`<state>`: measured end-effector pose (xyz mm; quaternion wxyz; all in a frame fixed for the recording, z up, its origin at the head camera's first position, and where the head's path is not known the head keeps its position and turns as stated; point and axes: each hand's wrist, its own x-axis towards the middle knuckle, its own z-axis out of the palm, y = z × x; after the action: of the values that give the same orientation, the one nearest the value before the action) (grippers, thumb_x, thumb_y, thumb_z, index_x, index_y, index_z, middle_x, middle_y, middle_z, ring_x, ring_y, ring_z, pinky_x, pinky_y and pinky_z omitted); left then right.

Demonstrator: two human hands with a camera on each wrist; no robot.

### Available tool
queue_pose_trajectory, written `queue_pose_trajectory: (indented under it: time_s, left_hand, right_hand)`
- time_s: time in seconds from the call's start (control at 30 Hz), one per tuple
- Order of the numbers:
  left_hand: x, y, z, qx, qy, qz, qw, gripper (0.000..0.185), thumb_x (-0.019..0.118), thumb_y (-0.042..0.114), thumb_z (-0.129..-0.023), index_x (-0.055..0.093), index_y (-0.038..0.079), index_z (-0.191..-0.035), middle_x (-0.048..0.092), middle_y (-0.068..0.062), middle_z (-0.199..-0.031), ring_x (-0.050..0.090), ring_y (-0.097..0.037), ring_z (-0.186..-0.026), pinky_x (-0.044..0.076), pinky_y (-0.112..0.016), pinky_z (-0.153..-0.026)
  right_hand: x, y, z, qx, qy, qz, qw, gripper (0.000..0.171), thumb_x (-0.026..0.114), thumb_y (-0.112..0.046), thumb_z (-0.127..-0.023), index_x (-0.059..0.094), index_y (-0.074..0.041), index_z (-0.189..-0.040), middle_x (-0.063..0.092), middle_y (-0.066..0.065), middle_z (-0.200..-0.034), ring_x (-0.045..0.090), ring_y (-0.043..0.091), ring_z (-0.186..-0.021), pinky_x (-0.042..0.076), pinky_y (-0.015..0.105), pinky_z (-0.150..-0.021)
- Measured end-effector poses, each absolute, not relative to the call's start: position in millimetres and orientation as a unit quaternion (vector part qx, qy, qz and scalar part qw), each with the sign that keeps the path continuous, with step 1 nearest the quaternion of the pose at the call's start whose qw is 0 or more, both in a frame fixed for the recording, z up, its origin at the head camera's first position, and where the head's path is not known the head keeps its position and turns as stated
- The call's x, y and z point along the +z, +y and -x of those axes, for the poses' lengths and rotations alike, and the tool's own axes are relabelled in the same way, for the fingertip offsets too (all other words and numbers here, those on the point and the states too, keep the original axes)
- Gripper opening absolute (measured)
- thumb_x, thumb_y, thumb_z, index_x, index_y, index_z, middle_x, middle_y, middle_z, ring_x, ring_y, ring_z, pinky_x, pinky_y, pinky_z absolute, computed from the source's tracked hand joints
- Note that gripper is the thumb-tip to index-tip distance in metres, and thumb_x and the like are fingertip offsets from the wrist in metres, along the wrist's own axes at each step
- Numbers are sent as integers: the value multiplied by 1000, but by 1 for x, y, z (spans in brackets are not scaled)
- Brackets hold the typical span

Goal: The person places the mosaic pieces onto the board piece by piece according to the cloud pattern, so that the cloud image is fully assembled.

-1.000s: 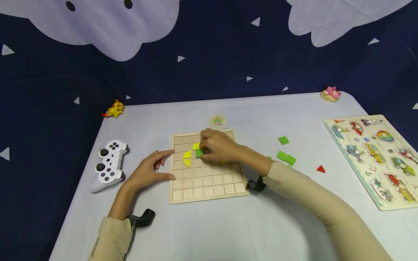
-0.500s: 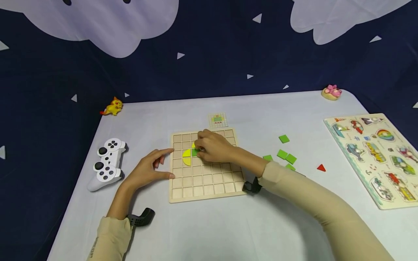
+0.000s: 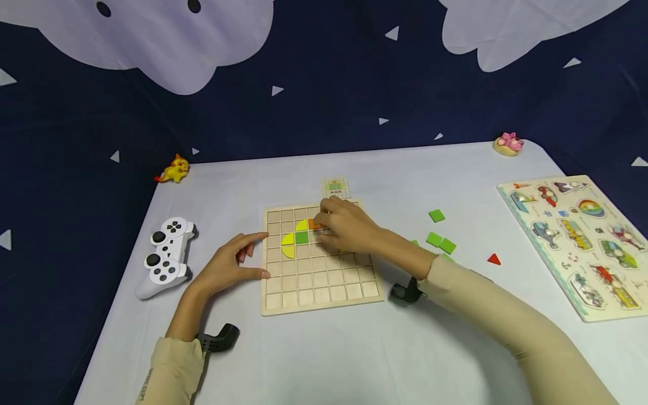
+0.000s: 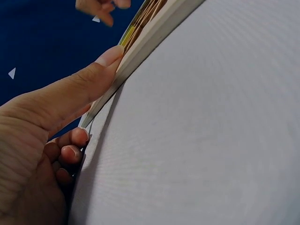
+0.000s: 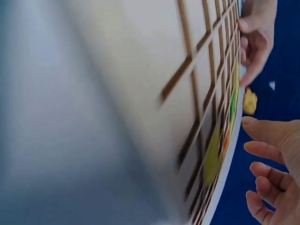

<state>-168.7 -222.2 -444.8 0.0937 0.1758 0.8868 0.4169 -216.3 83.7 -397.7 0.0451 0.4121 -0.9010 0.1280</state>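
A wooden grid board lies on the white tabletop. In its upper left cells sit yellow rounded pieces, a green square tile and an orange piece. My left hand touches the board's left edge, thumb and index finger spread apart; the left wrist view shows the thumb along the rim. Over the board is my right hand, close to the orange piece and hiding cells beneath it. In the right wrist view its fingers are loosely bent with nothing between them.
Several green tiles and a red triangle lie right of the board, some partly behind the right forearm. A small pattern card lies beyond it. A picture puzzle is far right, a white game controller left; toy figures stand behind.
My right hand has let go of the green tile, which now lies in its cell, and has drawn back rightward. The orange piece has come into sight. My left hand stays put.
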Motion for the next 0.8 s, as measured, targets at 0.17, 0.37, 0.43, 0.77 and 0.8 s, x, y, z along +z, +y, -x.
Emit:
queue_pose_trajectory:
  time_s: [0.17, 0.37, 0.43, 0.77, 0.8]
  left_hand:
    - [-443, -222, 168, 418, 887, -174, 95, 83, 91, 24, -70, 53, 15, -143, 45, -3, -93, 39, -16, -80, 35, -27, -71]
    - [-444, -222, 169, 418, 887, -174, 95, 82, 91, 25, -70, 53, 14, -143, 45, -3, -93, 39, -15, -80, 35, -26, -71]
    - [-445, -222, 169, 420, 886, -175, 94, 81, 90, 24, -71, 53, 12, -142, 45, -4, -93, 39, -15, -80, 35, -26, -70]
    - [-445, -222, 168, 421, 885, -170, 97, 81, 90, 24, -71, 53, 14, -143, 45, -5, -94, 39, -17, -81, 34, -26, -71]
    - [-446, -222, 168, 422, 885, -171, 96, 81, 90, 24, -71, 53, 14, -143, 45, -4, -94, 39, -17, -81, 34, -26, -70]
  right_hand:
    - [-398, 127, 215, 171, -913, -368, 31, 24, 78, -20, -86, 75, -5, -105, 59, 7, -98, 51, 21, -93, 46, 35, -80]
    - [-397, 184, 210, 188, -926, -325, 34, 29, 80, -21, -83, 76, -4, -106, 60, 9, -96, 50, 21, -92, 45, 36, -78]
    - [-396, 202, 209, 183, -930, -316, 44, 29, 80, -20, -83, 76, -3, -106, 60, 9, -97, 51, 21, -92, 45, 37, -78]
    - [-404, 266, 205, 157, -955, -249, 43, 29, 80, -17, -82, 76, -3, -108, 60, 9, -98, 50, 21, -90, 44, 40, -77]
    - [-405, 271, 205, 155, -956, -246, 40, 28, 79, -17, -83, 76, -4, -108, 60, 8, -97, 50, 20, -90, 44, 40, -77]
